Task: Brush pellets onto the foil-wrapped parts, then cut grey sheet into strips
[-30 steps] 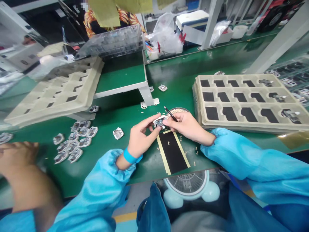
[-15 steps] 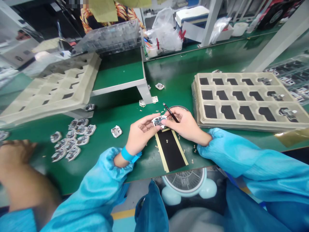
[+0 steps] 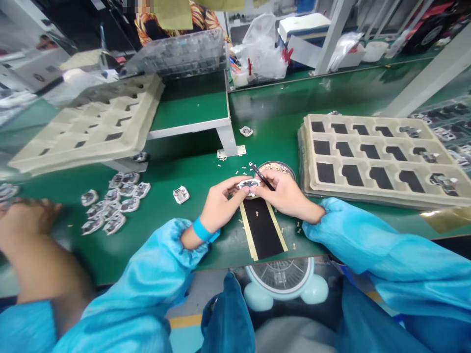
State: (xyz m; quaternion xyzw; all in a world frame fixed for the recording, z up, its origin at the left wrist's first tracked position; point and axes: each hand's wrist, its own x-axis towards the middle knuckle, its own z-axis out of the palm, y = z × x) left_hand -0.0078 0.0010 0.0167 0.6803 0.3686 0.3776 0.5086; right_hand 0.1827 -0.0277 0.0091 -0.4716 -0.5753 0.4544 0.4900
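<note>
Just beyond the black mat [image 3: 262,233], the left hand's fingers [image 3: 224,200] pinch a small white part [image 3: 249,185]. The right hand [image 3: 283,192] grips it too, with a black pen-like tool [image 3: 262,176] between its fingers.

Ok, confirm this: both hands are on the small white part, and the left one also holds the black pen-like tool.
Not quite: the black pen-like tool is in the right hand, not the left hand, as the head view shows. Both hands are on the small white part.
</note>
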